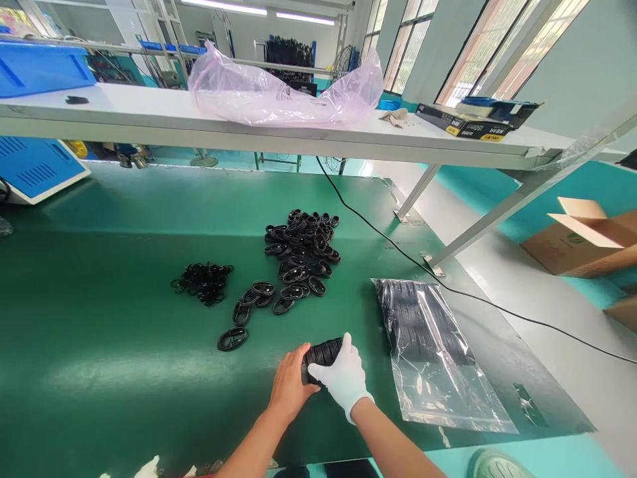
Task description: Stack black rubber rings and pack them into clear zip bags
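Note:
My bare left hand point(291, 382) and my white-gloved right hand point(344, 375) grip a stack of thin black rings point(324, 352) between them, low over the green tabletop. The left fingers close on the stack's left end and the right hand on its right end; the palms hide part of it. Beyond my hands lies a heap of black oval coils point(303, 245), with several loose ones trailing toward me. Left of that sits a smaller pile of thin black bands point(203, 282). A clear plastic bag point(442, 358) holding rows of black rings lies to the right.
A black cable point(378, 229) runs across the table's right side. Overhead, a white shelf point(298, 138) carries a pink plastic bag point(283, 93), a blue bin point(42, 68) and a black box point(462, 123). A blue machine point(37, 169) stands at left; cardboard boxes point(577, 239) sit on the floor.

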